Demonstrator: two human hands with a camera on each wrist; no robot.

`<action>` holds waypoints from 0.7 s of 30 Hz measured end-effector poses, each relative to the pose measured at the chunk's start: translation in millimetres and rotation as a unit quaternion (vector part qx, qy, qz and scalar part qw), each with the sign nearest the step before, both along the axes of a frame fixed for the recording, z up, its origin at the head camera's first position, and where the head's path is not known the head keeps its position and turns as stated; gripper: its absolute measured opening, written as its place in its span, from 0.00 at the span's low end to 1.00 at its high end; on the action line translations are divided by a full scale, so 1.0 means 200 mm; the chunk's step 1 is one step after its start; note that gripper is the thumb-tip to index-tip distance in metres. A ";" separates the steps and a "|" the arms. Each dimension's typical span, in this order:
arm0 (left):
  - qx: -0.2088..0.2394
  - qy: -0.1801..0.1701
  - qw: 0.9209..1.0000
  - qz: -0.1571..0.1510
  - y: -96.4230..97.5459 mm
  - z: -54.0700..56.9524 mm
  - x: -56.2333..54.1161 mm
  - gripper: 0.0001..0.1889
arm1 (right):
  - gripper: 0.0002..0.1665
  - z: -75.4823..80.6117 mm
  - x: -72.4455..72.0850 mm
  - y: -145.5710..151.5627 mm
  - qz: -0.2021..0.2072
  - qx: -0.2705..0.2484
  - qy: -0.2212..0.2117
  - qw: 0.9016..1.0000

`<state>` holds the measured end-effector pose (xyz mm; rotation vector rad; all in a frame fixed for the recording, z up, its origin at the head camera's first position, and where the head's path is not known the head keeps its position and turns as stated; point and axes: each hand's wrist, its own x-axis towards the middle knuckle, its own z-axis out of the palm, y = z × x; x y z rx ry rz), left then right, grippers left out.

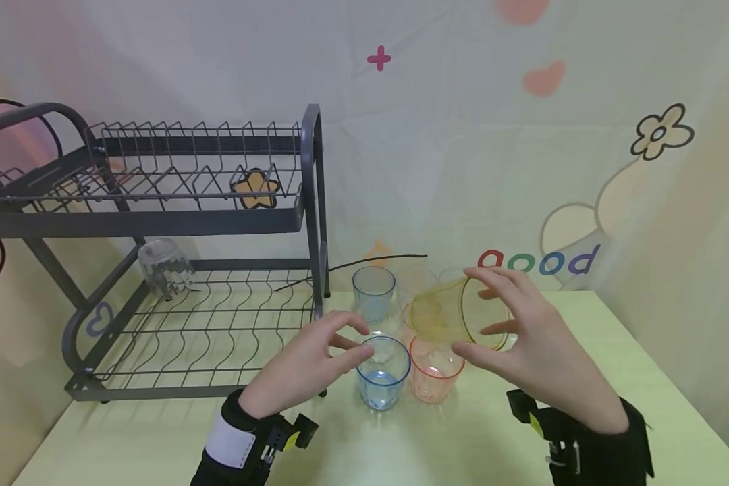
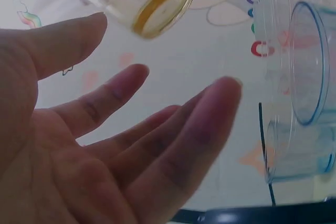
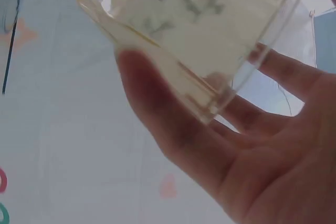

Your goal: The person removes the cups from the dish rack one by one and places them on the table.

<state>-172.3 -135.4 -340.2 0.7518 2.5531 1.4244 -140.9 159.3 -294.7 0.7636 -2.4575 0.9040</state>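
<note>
My right hand (image 1: pixel 541 331) holds a tinted yellow glass (image 1: pixel 440 314) on its side in the air, base pointing left and open rim toward the palm. In the right wrist view, the thumb (image 3: pixel 157 98) lies along the wall of the glass. My left hand (image 1: pixel 312 358) hovers left of it, fingers loosely bent, with nothing in them; a gap separates it from the yellow glass (image 2: pixel 163 11) in the left wrist view. Below stand a blue-rimmed glass (image 1: pixel 381 388) and a pink glass (image 1: pixel 434 385), upright on the table. Another blue glass (image 1: pixel 374 304) stands behind.
A dark two-tier dish rack (image 1: pixel 237 223) occupies the left side of the table (image 1: pixel 364 452). On its lower tier a clear glass (image 1: pixel 165 266) leans at the back left corner. More glasses, partly hidden, stand behind the yellow one. A printed cloth (image 1: pixel 437 148) hangs behind.
</note>
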 end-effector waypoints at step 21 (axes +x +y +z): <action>-0.203 0.087 0.963 0.152 -0.31 0.09 -0.20 0.20 | 0.49 -0.04 -0.08 0.24 -0.159 0.156 -0.192 0.956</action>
